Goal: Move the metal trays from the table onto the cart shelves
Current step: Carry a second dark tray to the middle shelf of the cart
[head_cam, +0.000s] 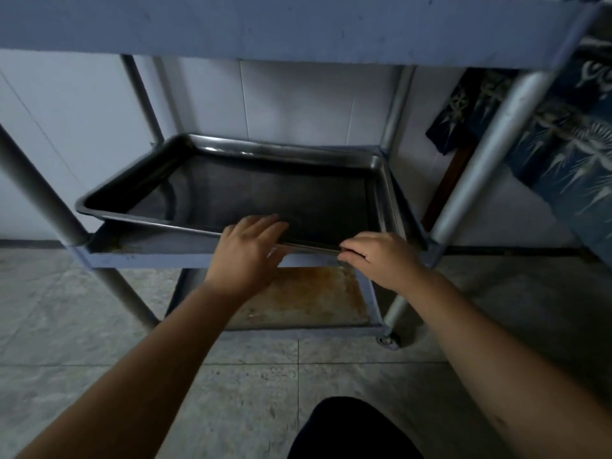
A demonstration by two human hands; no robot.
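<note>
At the far left we see a round, matt grey cart post (31, 180) running down to the corner of the middle shelf (139, 256), a flat blue-grey ledge with a raised lip and rusty smears near that corner. On this shelf lies the metal tray (231, 190): a shallow rectangle with rounded corners, a rolled rim and a dark, glossy floor that throws back dull reflections. It sits askew, its left corner jutting out past the shelf edge while its right side runs along the shelf's lip.

Our left hand (250, 248) rests flat over the tray's near rim, fingers spread and loose rather than curled around anything; the fingertips lie on the tray floor. Below it the bottom shelf (311, 298) shows a rough, orange-brown rusted patch, partly hidden by our left forearm. Our right hand (381, 260) has its fingers bent onto the same near rim; whether they truly pinch the metal we cannot tell, since the back of the hand covers them.

Above, the top shelf (298, 24) is cut off by the frame. To the right stands a shiny tubular post (496, 140), and beyond it a blue cloth (563, 134) with pale leaf-like print, cropped at the edge. A small caster (388, 341) sits on the speckled tile floor (99, 326).
</note>
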